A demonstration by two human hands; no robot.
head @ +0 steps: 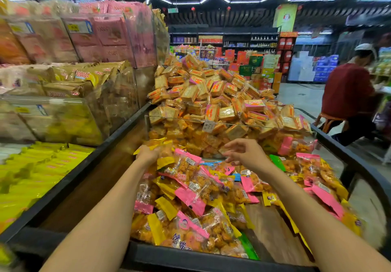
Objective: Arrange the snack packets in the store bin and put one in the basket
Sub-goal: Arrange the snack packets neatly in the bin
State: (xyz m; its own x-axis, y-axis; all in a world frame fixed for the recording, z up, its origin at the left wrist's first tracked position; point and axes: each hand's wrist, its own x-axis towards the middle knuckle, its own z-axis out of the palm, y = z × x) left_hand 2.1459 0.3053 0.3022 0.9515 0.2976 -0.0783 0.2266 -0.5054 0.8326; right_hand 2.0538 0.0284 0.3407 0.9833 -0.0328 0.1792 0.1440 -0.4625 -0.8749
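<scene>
A store bin [190, 257] with a dark rim holds several clear snack packets [190, 187] with pink, yellow and green ends. My left hand [148, 154] reaches into the far left of the pile and grips a yellow-ended packet [157, 144]; the hand is blurred. My right hand [241, 152] hovers over the middle of the pile with fingers loosely spread and holds nothing. Bare wood of the bin floor [268, 229] shows at the right. No basket is in view.
Behind a clear divider [228, 124] rises a heap of orange and pink cracker packs [211, 96]. Clear bins of pink and gold packs [101, 38] and yellow packets [38, 172] stand at left. A person in a red top [349, 94] sits at right in the aisle.
</scene>
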